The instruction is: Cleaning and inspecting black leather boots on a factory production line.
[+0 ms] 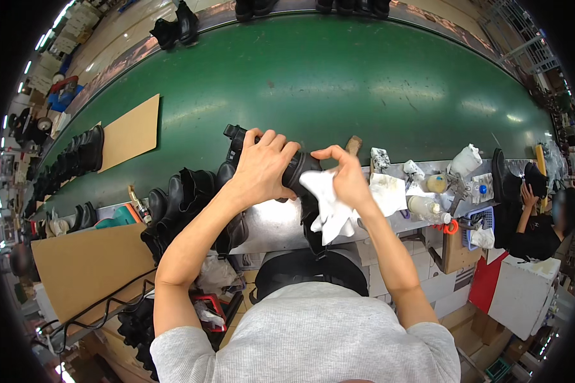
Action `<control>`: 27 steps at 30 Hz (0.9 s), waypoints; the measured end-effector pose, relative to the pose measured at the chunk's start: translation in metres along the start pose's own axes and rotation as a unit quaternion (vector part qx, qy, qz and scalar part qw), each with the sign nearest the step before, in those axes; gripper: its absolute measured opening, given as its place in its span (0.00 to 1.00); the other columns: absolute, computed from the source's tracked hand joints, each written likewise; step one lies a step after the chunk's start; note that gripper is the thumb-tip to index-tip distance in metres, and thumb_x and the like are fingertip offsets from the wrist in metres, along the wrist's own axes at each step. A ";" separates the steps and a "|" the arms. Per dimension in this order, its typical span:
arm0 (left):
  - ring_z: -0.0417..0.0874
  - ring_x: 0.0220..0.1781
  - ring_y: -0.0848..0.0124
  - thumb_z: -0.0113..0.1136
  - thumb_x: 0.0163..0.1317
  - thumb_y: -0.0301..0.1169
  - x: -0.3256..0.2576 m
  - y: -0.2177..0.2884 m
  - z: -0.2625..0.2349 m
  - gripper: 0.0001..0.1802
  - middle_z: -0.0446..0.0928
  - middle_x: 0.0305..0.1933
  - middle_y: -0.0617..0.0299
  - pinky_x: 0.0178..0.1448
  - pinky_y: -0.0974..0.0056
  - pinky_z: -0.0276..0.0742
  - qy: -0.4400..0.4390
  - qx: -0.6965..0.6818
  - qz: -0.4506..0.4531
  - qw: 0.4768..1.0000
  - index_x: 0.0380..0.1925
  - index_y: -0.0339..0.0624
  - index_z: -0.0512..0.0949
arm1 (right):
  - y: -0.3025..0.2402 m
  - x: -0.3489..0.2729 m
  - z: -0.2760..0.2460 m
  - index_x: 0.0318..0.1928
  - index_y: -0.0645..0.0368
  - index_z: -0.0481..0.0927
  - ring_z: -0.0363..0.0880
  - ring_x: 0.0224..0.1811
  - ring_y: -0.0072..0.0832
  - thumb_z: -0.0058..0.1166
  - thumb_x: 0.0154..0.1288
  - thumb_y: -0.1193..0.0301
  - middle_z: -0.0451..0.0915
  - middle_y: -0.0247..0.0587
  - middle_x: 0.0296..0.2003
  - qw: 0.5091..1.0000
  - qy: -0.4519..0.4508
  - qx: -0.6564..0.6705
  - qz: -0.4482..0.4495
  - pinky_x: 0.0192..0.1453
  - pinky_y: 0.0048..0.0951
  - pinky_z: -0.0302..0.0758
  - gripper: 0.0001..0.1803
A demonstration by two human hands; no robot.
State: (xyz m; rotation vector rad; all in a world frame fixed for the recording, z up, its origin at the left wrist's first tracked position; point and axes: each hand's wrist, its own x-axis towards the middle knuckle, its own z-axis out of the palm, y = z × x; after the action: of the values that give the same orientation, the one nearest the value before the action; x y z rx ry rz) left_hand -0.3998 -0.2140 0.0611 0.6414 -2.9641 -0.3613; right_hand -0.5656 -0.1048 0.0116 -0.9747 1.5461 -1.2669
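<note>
A black boot (294,171) is held over the near edge of the bench, partly covered by my hands and a cloth. My left hand (264,165) lies across it, fingers wrapped round its side. Close by on the right, my right hand (350,180) grips a crumpled white cloth (332,210), with the index finger stretched toward the boot. The cloth hangs down and hides part of the boot; whether it presses on the leather I cannot tell. More black boots (177,198) stand just left of my left forearm.
A green conveyor belt (313,76) runs along the far side. At right on the metal ledge are stained cloths (388,191), plastic bottles (425,207), orange-handled scissors (450,226) and a blue basket (482,226). A co-worker (540,223) handles a boot farther right. Cardboard (131,134) lies left.
</note>
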 end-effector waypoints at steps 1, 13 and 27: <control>0.72 0.48 0.61 0.78 0.20 0.46 0.002 0.001 0.001 0.45 0.74 0.40 0.59 0.60 0.51 0.57 -0.001 -0.002 0.005 1.000 0.46 0.43 0.74 | 0.004 0.009 -0.011 0.43 0.67 0.76 0.78 0.45 0.27 0.47 0.45 0.90 0.79 0.42 0.40 0.995 -0.057 0.067 0.047 0.40 0.23 0.76 0.20; 0.72 0.48 0.61 0.78 0.20 0.46 0.006 -0.006 0.000 0.45 0.74 0.39 0.59 0.60 0.51 0.57 -0.011 -0.007 0.009 1.000 0.46 0.42 0.74 | -0.005 0.011 0.001 0.37 0.68 0.78 0.79 0.37 0.24 0.43 0.44 0.91 0.81 0.41 0.34 1.000 0.002 0.018 0.019 0.39 0.22 0.75 0.18; 0.71 0.49 0.61 0.78 0.20 0.44 0.006 -0.026 -0.010 0.47 0.74 0.41 0.59 0.61 0.52 0.56 -0.017 -0.031 0.012 0.999 0.49 0.42 0.73 | 0.087 0.030 0.001 0.36 0.64 0.79 0.75 0.27 0.17 0.55 0.60 0.75 0.79 0.33 0.26 0.978 0.020 0.107 0.176 0.31 0.20 0.72 0.06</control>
State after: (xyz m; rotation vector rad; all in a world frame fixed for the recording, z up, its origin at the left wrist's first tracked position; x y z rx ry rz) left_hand -0.3941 -0.2413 0.0642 0.5983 -2.9755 -0.4656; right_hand -0.5775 -0.1188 -0.0791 -0.5141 1.4957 -1.1739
